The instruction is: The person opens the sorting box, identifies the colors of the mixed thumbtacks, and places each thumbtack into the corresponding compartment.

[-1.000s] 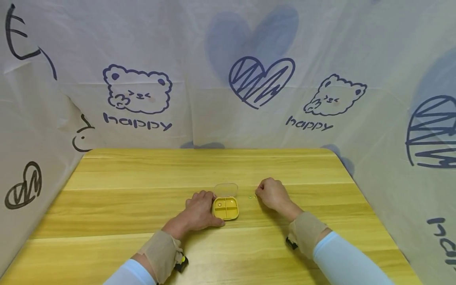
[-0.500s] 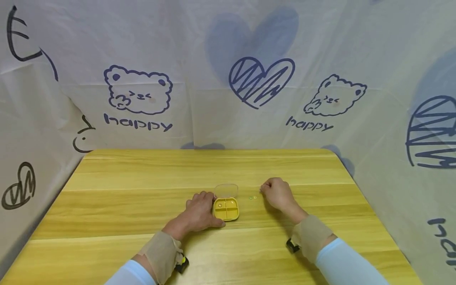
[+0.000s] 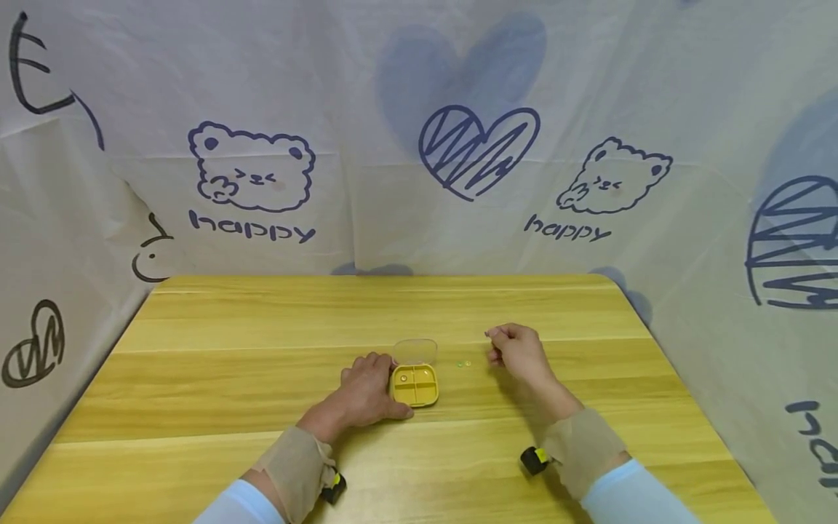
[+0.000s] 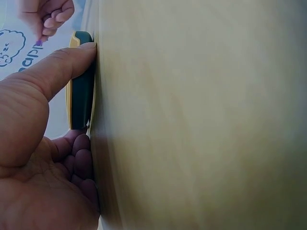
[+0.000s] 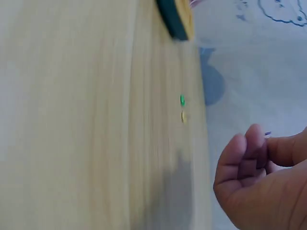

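"Where's the yellow box (image 3: 425,394) on your feed?"

"Mid-table, I see, its clear lid (image 3: 415,351) tipped back. The left hand (image 3: 366,389) grips its left side, thumb at the front edge, fingers bent behind; I'd guess that stops it sliding."

"And the right hand (image 3: 521,354)?"

"I have it above the table, thumb and finger pinching a tiny purple piece (image 5: 268,133), the rest loosely curled. Something so small probably needs a fingertip hold."

"Anything loose?"

"I see a green piece (image 5: 182,100) and a yellow piece (image 5: 183,116) just beside each other, between box and right hand, likely for easy reach. A round piece (image 3: 403,378) sits in the box's back-left compartment."

"Surroundings?"

"Wood-grain table (image 3: 262,327) with rounded far corners; around it hangs white cloth (image 3: 366,73) with bear drawings (image 3: 252,167), hearts (image 3: 471,156) and the word 'happy'."
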Demonstrator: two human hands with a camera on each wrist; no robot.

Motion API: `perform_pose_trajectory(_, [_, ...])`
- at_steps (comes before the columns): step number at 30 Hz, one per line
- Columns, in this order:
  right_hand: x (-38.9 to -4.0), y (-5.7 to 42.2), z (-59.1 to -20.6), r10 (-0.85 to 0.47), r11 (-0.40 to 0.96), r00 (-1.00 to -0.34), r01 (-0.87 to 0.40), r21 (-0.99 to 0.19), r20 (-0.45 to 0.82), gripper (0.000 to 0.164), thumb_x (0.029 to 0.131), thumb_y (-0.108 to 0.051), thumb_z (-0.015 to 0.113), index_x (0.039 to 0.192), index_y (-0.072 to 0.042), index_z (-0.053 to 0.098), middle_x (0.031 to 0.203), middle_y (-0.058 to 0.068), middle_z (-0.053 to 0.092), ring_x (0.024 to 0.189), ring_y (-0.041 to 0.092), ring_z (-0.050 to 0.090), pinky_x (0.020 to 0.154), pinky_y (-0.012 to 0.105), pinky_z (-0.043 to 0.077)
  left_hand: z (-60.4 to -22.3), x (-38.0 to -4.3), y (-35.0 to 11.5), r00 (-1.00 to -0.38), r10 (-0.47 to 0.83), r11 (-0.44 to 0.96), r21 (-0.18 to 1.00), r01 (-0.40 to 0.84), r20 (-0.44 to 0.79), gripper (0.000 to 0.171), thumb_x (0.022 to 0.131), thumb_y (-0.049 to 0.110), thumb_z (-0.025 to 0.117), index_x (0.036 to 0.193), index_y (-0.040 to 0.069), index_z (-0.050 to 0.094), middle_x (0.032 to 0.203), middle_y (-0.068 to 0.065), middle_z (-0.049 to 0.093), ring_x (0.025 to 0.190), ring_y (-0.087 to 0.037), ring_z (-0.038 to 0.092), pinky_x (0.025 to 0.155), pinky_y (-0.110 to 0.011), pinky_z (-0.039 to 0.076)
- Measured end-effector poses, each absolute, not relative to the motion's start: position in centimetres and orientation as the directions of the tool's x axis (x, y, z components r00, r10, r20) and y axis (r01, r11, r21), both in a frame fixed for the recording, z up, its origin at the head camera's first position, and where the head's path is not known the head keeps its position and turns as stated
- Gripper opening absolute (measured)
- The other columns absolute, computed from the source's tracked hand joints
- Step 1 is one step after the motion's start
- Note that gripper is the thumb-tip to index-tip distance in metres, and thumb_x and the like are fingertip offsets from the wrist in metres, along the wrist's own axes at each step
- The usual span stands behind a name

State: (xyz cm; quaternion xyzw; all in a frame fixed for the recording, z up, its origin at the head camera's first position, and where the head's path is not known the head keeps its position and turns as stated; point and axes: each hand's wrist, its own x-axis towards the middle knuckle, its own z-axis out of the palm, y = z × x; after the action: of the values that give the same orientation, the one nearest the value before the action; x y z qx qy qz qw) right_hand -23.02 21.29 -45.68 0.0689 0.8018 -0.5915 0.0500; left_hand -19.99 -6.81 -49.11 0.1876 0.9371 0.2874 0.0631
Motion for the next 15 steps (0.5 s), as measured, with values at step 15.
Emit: perform_pose_trajectory(15, [-20.3, 19.6, -45.1, -0.172, -0.496, -0.936, 0.353, -0.794, -0.309, 0.014, 0.102, -0.017, 0.046, 0.106, -0.004, 0.051, 0.079, -0.001, 0.057, 0.067, 0.009, 0.052, 0.061, 0.023, 0.046, -48.9, -19.9, -6.9, -0.923, 0.385, 0.771, 0.556, 0.311, -0.018, 0.072, 0.065, 0.048, 0.083, 0.117, 0.007, 0.054, 0.102, -0.003, 0.054, 0.099, -0.026, 0.047, 0.081, -0.047, 0.033])
